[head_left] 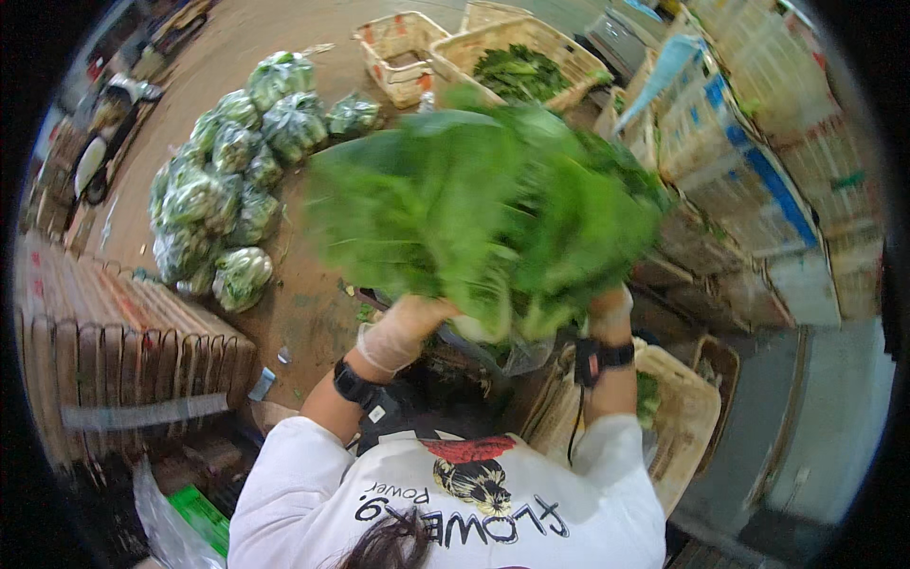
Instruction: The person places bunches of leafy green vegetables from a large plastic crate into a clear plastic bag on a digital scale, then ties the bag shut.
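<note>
A big bunch of leafy greens (483, 209) with broad leaves and pale stalks is held up in front of me, slightly blurred. On its near left side, my left hand (408, 330) in a thin translucent glove grips the base. My right hand (611, 308), also gloved, grips the other side, its fingers mostly behind leaves. The stalk ends point toward me and the leaves spread away. Just below the stalks shows a piece of clear plastic (528, 356); whether it touches the greens I cannot tell.
Bagged greens (227, 180) are heaped on the floor at left. Beyond the bunch stand an empty-looking crate (396, 81) and a pale crate (450, 66) of loose leaves. Stacked crates (720, 161) rise at right. Another crate stack (123, 351) is at near left; a crate (687, 408) sits by my right arm.
</note>
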The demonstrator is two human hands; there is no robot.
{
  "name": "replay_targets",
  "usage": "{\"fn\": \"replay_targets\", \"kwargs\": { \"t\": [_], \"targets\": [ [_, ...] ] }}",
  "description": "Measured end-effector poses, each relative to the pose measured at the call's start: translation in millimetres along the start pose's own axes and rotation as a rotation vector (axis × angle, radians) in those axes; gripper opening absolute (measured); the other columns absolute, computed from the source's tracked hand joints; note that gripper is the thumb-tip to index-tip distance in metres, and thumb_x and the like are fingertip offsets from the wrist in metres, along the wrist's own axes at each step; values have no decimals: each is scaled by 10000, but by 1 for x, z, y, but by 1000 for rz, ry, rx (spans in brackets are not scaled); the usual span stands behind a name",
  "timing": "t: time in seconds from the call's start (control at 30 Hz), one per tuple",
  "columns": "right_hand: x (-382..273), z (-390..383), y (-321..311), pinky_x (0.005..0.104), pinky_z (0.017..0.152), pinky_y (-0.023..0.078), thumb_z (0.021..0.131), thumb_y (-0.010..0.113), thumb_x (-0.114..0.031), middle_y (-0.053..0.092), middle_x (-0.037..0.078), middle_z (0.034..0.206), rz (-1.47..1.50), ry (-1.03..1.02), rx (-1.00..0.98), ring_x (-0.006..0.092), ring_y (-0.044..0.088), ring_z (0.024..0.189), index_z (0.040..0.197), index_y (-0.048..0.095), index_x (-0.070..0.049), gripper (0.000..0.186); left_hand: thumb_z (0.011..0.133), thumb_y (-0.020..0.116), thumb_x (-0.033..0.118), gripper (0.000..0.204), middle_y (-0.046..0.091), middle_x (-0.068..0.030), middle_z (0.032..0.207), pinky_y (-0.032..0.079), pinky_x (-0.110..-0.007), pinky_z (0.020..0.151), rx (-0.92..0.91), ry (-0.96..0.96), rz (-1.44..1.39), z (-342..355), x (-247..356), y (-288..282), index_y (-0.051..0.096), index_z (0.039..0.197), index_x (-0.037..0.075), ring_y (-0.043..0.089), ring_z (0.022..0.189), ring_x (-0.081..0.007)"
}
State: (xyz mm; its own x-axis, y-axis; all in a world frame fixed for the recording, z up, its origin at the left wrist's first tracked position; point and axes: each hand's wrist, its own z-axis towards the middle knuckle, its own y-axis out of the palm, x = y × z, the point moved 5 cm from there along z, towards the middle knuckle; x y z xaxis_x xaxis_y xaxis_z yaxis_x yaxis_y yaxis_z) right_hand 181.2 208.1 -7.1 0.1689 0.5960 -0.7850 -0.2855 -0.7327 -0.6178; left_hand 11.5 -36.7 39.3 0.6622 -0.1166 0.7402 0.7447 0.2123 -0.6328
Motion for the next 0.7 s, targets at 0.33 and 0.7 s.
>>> {"fn": "replay_targets", "kwargs": {
  "t": [0.33, 0.7],
  "targets": [
    [-92, 47, -8, 343, 949, 360, 687, 656, -42, 517, 110, 1202, 512, -103, -138, 241, 483, 1096, 1139, 530, -45, 470, 715, 715, 201, 532, 537, -46, 1107, 459, -374, 835, 623, -420, -1367, -13, -37, 1, 467, 1170, 80, 530, 981, -214],
    [-32, -396, -11, 405, 868, 442, 811, 600, -258, 547, 117, 1142, 626, 166, 1317, 262, 525, 1021, 1191, 483, -58, 445, 725, 502, -19, 287, 601, -125, 921, 450, -340, 783, -825, 693, -322, 149, 162, 204, 596, 980, 74, 560, 859, -314]
  ]
}}
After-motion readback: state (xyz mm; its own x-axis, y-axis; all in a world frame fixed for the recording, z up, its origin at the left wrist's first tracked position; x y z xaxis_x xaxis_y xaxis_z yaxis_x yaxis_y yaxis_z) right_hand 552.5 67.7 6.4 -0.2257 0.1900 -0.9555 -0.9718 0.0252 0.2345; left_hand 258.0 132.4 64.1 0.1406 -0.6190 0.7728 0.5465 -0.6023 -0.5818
